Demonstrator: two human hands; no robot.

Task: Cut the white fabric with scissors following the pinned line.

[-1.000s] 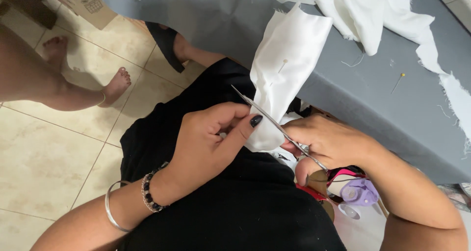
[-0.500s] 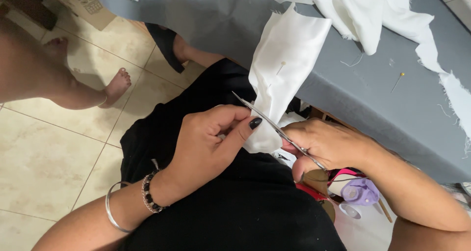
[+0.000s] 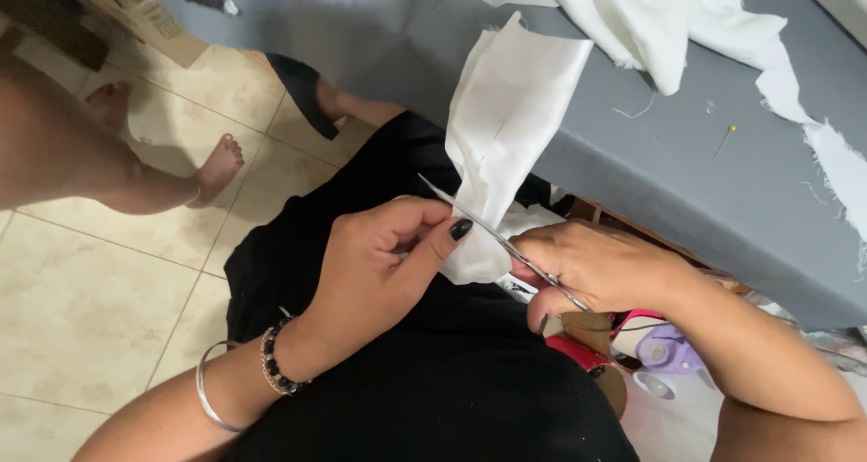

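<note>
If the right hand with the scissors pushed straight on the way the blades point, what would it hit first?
Probably the white cloth piece: the scissors in the right hand already lie against it, beside the left hand. Depth is unclear.

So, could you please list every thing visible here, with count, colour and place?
folded white fabric piece: one, white, hanging off table edge, pinched by left hand
slim metal scissors: one, silver, across the fabric
grey table: one, grey, upper right
loose white cloth: one heap, white, on table
yellow-headed pin: one, on table
another person's bare foot: one, tiled floor, left
left hand: grip on fabric
right hand: grip on scissors
</note>
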